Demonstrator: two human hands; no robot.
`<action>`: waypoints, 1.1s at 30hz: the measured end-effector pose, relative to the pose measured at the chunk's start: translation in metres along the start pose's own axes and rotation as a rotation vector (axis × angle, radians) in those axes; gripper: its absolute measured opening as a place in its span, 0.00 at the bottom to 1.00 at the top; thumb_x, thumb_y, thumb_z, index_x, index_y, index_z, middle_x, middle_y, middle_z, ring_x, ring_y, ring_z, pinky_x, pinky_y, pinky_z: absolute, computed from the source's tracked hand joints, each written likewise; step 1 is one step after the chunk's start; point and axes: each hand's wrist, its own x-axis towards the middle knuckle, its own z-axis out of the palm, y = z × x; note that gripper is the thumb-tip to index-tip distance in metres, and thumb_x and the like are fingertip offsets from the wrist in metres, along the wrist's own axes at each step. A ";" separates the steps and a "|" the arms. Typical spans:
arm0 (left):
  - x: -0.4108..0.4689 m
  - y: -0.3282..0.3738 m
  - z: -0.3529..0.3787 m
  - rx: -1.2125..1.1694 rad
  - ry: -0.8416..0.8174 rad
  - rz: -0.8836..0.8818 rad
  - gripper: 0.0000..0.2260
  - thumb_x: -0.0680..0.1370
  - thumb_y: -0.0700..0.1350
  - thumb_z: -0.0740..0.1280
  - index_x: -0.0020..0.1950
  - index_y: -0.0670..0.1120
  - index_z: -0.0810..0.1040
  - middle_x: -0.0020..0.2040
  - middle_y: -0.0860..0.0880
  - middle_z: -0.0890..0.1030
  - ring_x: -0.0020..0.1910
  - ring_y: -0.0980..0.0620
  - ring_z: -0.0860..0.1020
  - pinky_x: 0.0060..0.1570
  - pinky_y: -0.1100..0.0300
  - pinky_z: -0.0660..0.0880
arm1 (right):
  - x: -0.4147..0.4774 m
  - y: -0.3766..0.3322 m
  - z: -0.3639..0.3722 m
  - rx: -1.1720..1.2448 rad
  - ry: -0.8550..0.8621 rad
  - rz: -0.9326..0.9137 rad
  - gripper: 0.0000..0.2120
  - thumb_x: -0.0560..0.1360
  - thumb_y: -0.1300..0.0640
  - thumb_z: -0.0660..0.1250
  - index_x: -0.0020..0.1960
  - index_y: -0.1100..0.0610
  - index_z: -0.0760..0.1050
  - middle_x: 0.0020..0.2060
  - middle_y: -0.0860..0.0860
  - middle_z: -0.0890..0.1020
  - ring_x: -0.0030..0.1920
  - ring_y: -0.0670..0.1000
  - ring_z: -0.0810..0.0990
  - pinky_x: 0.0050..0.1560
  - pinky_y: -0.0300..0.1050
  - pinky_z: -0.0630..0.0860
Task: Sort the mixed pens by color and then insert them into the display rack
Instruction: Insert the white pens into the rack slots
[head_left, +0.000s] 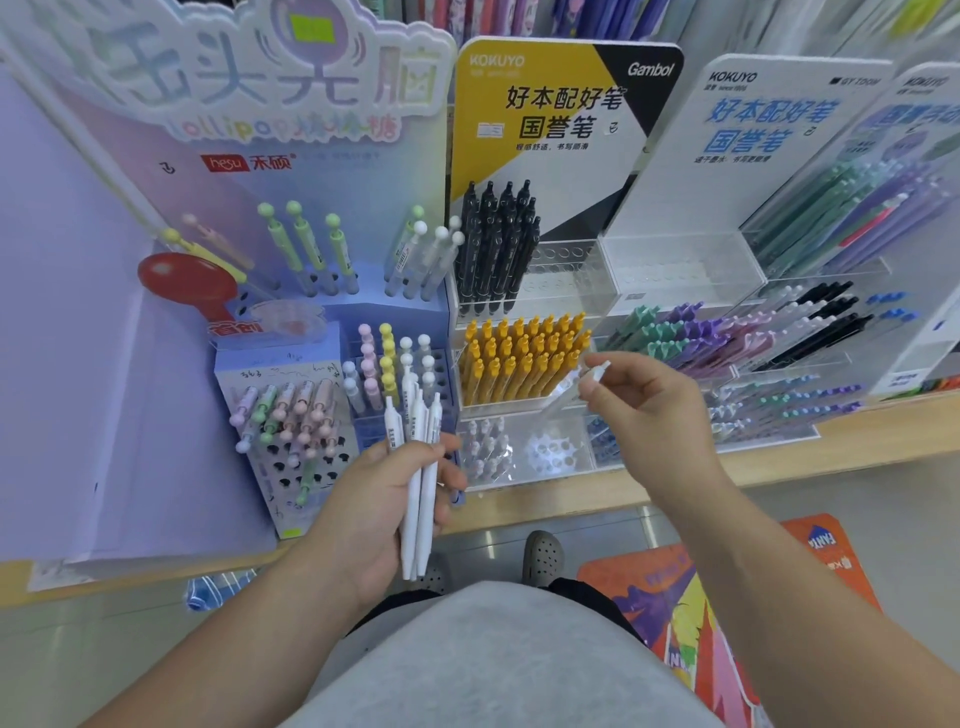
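Note:
My left hand (376, 499) grips a bundle of white pens (418, 488), tips down, in front of the shelf edge. My right hand (649, 410) pinches one white pen (574, 387) by its upper end, and the pen slants down toward the clear acrylic rack (530, 467). That rack's lowest tier holds several white pens (485, 447) on the left, beside a white insert with open holes. The tier above is packed with yellow pens (519, 358), and black pens (496, 244) stand in the top tier.
A pastel lollipop-pen display (332, 332) stands at the left, touching the rack. Further acrylic racks with green, purple and black pens (753, 332) fill the right. The wooden shelf edge (779, 457) runs below them. An orange box (727, 613) lies on the floor.

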 end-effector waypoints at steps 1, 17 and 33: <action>0.000 0.000 0.000 0.008 0.002 0.008 0.11 0.78 0.40 0.66 0.57 0.37 0.80 0.38 0.39 0.79 0.27 0.50 0.72 0.25 0.60 0.70 | 0.001 0.007 0.006 -0.054 -0.010 -0.016 0.09 0.75 0.59 0.73 0.54 0.50 0.82 0.38 0.52 0.82 0.41 0.53 0.82 0.44 0.48 0.81; 0.006 0.000 0.004 -0.004 0.053 0.025 0.10 0.79 0.39 0.64 0.56 0.39 0.81 0.36 0.41 0.78 0.27 0.50 0.73 0.26 0.59 0.70 | 0.017 0.050 0.039 -0.546 -0.175 -0.354 0.11 0.74 0.57 0.74 0.56 0.54 0.83 0.46 0.50 0.85 0.37 0.47 0.81 0.39 0.40 0.75; 0.013 0.007 0.012 -0.027 0.058 0.029 0.10 0.80 0.39 0.62 0.56 0.40 0.81 0.36 0.42 0.78 0.28 0.50 0.74 0.28 0.59 0.71 | 0.023 0.067 0.043 -0.600 -0.196 -0.479 0.13 0.70 0.59 0.78 0.54 0.54 0.84 0.41 0.49 0.85 0.32 0.46 0.80 0.38 0.35 0.72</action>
